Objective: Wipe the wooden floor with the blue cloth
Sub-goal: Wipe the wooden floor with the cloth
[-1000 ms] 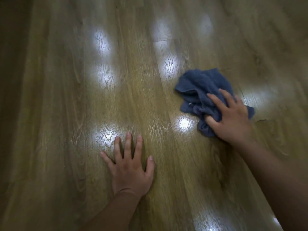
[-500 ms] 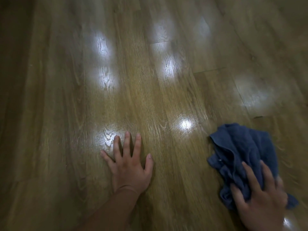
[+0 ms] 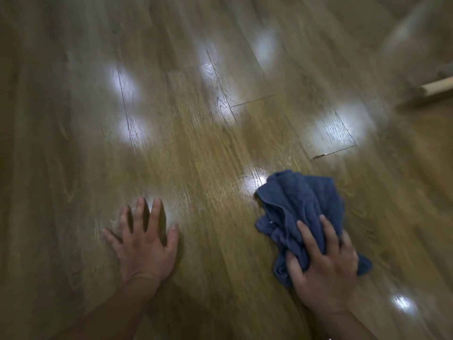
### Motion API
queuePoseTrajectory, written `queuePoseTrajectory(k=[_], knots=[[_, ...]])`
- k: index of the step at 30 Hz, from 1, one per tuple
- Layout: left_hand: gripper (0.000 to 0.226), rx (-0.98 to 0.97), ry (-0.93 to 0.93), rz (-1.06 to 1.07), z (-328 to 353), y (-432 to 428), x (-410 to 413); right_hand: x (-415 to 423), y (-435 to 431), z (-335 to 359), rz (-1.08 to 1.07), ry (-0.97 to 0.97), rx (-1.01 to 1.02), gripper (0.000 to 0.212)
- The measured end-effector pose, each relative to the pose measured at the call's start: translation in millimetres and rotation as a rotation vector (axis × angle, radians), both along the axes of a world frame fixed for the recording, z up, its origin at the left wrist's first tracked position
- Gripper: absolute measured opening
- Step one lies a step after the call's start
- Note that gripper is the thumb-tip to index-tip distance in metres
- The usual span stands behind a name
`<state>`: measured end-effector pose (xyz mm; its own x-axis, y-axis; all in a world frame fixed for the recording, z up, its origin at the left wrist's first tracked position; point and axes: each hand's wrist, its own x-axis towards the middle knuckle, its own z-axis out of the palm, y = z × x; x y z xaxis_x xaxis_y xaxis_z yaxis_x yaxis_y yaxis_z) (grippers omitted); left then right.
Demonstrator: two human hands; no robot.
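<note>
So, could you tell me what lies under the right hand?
The right hand presses on a bunched blue cloth, which lies on the wooden floor. The cloth beneath the palm and the floor below are hidden.

One head-worn wide-angle view, facing forward and down onto the wooden floor (image 3: 196, 168), close above left hand (image 3: 144, 244) and right hand (image 3: 323, 271), edges seemingly motion-blurred
</note>
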<state>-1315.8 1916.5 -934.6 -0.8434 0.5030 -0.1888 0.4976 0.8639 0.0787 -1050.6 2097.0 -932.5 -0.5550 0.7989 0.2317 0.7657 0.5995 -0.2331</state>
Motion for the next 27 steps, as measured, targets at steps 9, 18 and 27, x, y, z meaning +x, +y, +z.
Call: queuePoseTrajectory(k=[9, 18, 27], knots=[[0.072, 0.013, 0.028, -0.012, -5, -3, 0, 5, 1, -9, -0.020, -0.030, -0.052, 0.061], [0.073, -0.018, 0.025, -0.008, -4, -4, 0, 3, 0, -10, -0.031, -0.037, -0.037, 0.062], [0.069, 0.016, 0.048, -0.029, -13, -8, -1, 3, 2, -12, -0.023, -0.043, -0.014, 0.061]])
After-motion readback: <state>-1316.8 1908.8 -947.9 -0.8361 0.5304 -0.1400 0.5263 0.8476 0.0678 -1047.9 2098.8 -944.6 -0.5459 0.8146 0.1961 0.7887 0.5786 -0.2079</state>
